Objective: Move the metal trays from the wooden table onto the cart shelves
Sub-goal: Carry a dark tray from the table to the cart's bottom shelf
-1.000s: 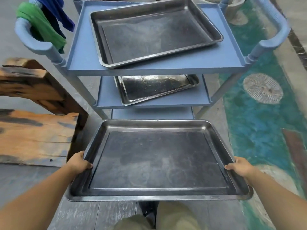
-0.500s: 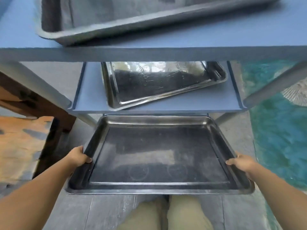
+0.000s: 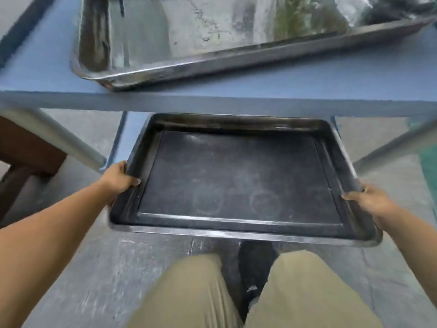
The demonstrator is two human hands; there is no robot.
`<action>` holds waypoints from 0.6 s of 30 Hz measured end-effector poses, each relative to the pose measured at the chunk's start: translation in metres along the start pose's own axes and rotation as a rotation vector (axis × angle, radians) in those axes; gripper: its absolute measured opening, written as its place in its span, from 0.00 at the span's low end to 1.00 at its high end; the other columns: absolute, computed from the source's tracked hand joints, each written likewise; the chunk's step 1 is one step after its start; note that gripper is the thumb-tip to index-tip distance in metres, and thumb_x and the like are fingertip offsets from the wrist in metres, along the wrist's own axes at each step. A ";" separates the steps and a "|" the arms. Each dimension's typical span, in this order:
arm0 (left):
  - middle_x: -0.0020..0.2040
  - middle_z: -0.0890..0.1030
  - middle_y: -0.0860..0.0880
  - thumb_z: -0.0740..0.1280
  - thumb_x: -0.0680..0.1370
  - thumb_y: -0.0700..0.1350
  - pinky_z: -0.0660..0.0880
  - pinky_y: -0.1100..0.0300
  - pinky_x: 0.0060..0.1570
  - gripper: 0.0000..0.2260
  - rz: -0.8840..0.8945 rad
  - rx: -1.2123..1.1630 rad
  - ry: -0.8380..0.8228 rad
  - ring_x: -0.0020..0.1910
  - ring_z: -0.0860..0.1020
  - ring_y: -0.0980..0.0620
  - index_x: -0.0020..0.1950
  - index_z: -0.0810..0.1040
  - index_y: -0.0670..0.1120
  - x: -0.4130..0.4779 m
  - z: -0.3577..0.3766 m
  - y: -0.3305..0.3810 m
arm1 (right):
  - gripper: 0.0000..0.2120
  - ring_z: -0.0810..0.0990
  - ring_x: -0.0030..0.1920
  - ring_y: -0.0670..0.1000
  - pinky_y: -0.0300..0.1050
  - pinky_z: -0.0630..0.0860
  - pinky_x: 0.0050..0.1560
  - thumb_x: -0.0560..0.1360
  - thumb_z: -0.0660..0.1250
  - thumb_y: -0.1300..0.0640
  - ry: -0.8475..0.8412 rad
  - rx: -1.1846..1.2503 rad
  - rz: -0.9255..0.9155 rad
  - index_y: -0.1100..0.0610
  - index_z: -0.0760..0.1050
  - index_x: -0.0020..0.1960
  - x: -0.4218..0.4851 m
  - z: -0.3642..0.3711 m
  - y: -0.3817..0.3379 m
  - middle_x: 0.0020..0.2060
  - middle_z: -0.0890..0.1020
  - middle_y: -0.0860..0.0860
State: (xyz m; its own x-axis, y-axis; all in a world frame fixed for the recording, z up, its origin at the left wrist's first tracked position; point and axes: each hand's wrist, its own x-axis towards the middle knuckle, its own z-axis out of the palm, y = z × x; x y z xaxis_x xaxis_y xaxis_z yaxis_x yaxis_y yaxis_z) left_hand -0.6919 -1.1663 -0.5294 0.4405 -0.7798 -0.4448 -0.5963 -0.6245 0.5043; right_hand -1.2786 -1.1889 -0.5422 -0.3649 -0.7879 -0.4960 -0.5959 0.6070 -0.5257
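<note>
I hold a dark metal tray [image 3: 238,181] level by its two short sides. My left hand [image 3: 118,177] grips the left rim, thumb over the edge. My right hand [image 3: 369,197] grips the right rim the same way. The tray's far end reaches under the blue cart shelf [image 3: 212,104] and over the bottom shelf [image 3: 132,129], a strip of which shows at the tray's far left. Another shiny metal tray [image 3: 212,36] lies askew on the blue shelf above. I cannot tell whether the held tray touches the bottom shelf.
Grey cart legs [image 3: 63,138] slant down at left and right [image 3: 397,143] of the tray. A wooden table part [image 3: 26,147] stands at the far left. My knees in khaki trousers [image 3: 295,292] are below, on a grey floor.
My view has dropped lower: the top shelf has left the frame and the middle shelf now fills the top. The held tray has moved forward and down, under that shelf. Both grips are unchanged.
</note>
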 end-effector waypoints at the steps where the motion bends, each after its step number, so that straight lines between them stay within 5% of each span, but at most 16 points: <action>1: 0.34 0.75 0.46 0.74 0.70 0.33 0.64 0.62 0.28 0.16 0.019 -0.013 0.022 0.29 0.69 0.56 0.35 0.69 0.46 0.012 0.008 -0.005 | 0.07 0.80 0.41 0.59 0.48 0.72 0.42 0.71 0.74 0.61 0.019 -0.006 -0.029 0.59 0.79 0.48 0.011 0.010 0.003 0.41 0.82 0.57; 8: 0.37 0.75 0.43 0.74 0.72 0.41 0.64 0.55 0.31 0.12 0.095 0.080 0.142 0.34 0.71 0.46 0.42 0.72 0.40 0.066 0.034 -0.022 | 0.06 0.80 0.43 0.58 0.50 0.77 0.47 0.73 0.72 0.59 0.048 0.111 -0.096 0.57 0.78 0.49 0.058 0.049 -0.001 0.42 0.82 0.56; 11: 0.40 0.76 0.39 0.74 0.73 0.43 0.69 0.53 0.33 0.14 0.072 0.120 0.143 0.38 0.74 0.43 0.48 0.73 0.37 0.072 0.039 -0.023 | 0.06 0.78 0.36 0.48 0.40 0.73 0.36 0.75 0.70 0.61 0.056 0.160 -0.136 0.59 0.78 0.52 0.063 0.054 -0.010 0.41 0.81 0.54; 14: 0.42 0.77 0.38 0.73 0.74 0.44 0.73 0.49 0.40 0.13 0.043 0.146 0.154 0.43 0.77 0.39 0.49 0.73 0.39 0.078 0.049 -0.025 | 0.04 0.76 0.35 0.49 0.38 0.71 0.32 0.75 0.70 0.61 0.082 0.138 -0.174 0.59 0.77 0.49 0.072 0.065 -0.014 0.38 0.80 0.54; 18: 0.34 0.71 0.45 0.74 0.74 0.46 0.68 0.51 0.39 0.16 0.035 0.167 0.201 0.39 0.73 0.41 0.40 0.66 0.43 0.093 0.062 -0.031 | 0.04 0.74 0.33 0.46 0.32 0.71 0.27 0.75 0.71 0.62 0.136 0.093 -0.208 0.58 0.76 0.43 0.086 0.077 -0.008 0.32 0.76 0.46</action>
State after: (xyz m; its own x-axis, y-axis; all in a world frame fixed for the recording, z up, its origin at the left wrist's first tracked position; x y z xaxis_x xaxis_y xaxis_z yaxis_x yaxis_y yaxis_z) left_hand -0.6741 -1.2162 -0.6325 0.5325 -0.8039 -0.2651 -0.7084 -0.5946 0.3803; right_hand -1.2503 -1.2536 -0.6337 -0.3381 -0.8995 -0.2768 -0.6020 0.4328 -0.6711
